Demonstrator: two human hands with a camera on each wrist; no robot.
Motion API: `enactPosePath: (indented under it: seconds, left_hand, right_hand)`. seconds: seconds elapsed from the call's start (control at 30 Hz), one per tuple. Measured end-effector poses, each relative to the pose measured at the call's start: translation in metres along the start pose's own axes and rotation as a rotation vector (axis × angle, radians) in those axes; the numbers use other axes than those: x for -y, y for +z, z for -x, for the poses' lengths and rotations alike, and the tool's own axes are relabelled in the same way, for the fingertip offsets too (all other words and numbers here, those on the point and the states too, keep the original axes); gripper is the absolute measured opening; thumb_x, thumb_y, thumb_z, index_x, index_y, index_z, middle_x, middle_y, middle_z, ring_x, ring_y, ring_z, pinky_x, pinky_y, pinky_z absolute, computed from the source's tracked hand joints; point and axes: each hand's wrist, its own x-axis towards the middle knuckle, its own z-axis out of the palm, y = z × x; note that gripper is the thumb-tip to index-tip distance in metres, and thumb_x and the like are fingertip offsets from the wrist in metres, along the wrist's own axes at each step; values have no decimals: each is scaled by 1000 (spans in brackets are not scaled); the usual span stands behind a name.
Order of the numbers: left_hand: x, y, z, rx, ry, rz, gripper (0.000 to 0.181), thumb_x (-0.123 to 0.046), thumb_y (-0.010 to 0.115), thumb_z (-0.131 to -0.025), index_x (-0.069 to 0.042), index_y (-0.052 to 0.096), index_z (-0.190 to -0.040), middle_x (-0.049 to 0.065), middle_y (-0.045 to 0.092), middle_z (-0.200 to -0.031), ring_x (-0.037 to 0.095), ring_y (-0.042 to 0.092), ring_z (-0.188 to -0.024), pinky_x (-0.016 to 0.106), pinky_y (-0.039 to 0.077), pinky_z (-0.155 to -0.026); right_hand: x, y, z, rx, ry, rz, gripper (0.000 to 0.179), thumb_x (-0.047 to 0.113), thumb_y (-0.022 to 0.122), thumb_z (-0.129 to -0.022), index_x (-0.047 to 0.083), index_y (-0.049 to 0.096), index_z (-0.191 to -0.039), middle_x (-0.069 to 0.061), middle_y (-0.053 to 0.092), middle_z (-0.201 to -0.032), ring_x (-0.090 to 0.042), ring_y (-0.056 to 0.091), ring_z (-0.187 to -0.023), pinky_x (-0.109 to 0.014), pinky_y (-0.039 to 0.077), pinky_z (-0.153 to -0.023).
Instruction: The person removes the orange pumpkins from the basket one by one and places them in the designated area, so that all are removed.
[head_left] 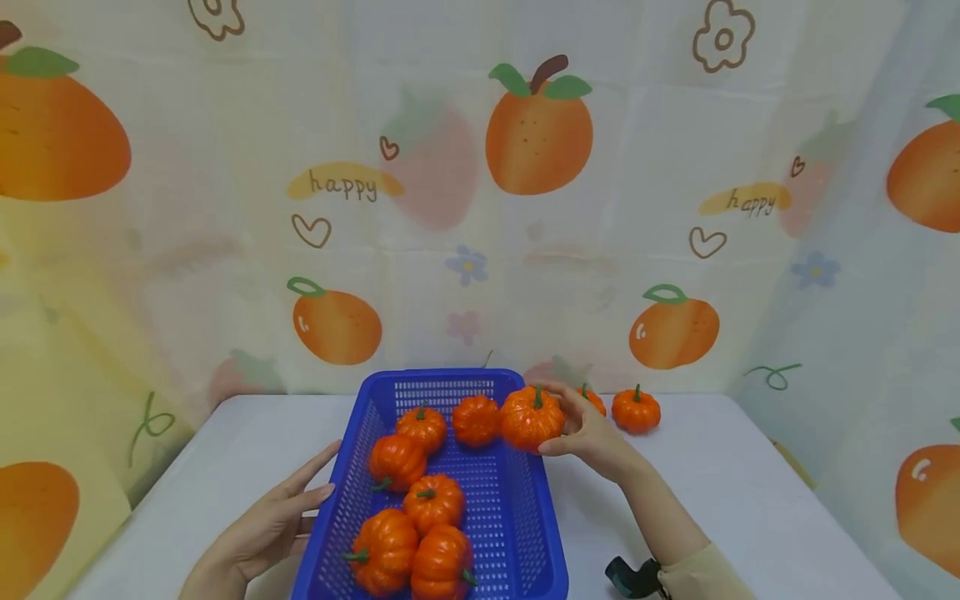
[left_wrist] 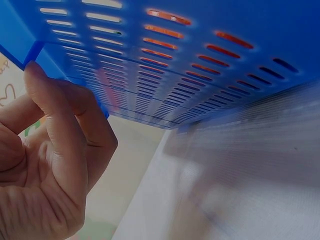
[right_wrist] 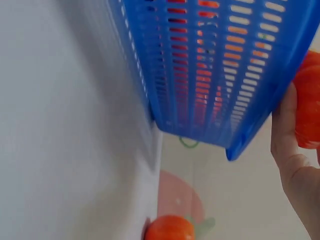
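Head view: blue perforated basket (head_left: 553,533) on bench (head_left: 742,492) holds six glossy, ribbed pumpkins (head_left: 434,505). Right hand (head_left: 594,437) grips another pumpkin (head_left: 529,421) at the right rim; left hand (head_left: 264,518), fingers relaxed, touches left rim. Two more pumpkins (head_left: 636,412) sit right.

R arm (head_left: 663,510): lt beige slv (head_left: 707,577), cuff (head_left: 687,561) well above wrist (head_left: 628,479). L grip (head_left: 264,523) & R grip (head_left: 590,433) bare.

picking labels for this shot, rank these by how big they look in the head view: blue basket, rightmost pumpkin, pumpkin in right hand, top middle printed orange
1. Blue basket
2. Top middle printed orange
3. Pumpkin in the right hand
4. Rightmost pumpkin
Nearness to the camera may enlarge number 3.
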Motion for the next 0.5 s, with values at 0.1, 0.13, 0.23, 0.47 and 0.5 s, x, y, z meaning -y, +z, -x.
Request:
enactPosePath:
  seconds: [0.1,0.13,0.23,0.47,0.5]
  left_hand:
    - [2,1,-2,-15,-8,-2,48,-28,35,-108,-61,29,-143,-6,70,-121,16,72,-104,33,60,-90]
    - [2,1,-3,-20,-12,-1,48,-28,36,-108,-60,29,-144,-6,71,-121,16,72,-103,33,60,-90]
    - [2,3,-2,-27,-17,2,51,-28,36,-108,-59,24,-147,-6,71,-121,16,72,-103,33,60,-89]
    - [0,4,-3,-31,-15,5,57,-28,37,-108,-51,12,-154,-6,71,-120,16,73,-102,33,60,-88]
    - [0,4,-3,-33,-16,5,58,-28,37,-108,-50,11,-154,-6,71,-119,16,73,-102,33,60,-88]
  right_hand:
    - [2,-8,8,-68,22,42,82,8,75,-83,17,30,-151,-16,34,-153,-21,52,-127,-30,55,-101]
    - [3,-11,10,-96,33,56,82,9,75,-83,18,30,-151,-17,33,-153,-22,53,-127,-31,55,-101]
    - [4,-18,16,-176,60,109,83,13,74,-85,19,27,-153,-21,30,-156,-32,52,-130,-37,55,-102]
    - [25,-22,31,-276,29,238,80,22,70,-90,15,23,-155,-26,37,-152,-30,54,-128,-41,54,-104]
    - [30,-18,34,-282,-1,243,77,23,68,-92,16,25,-155,-24,41,-149,-25,56,-125,-38,55,-103]
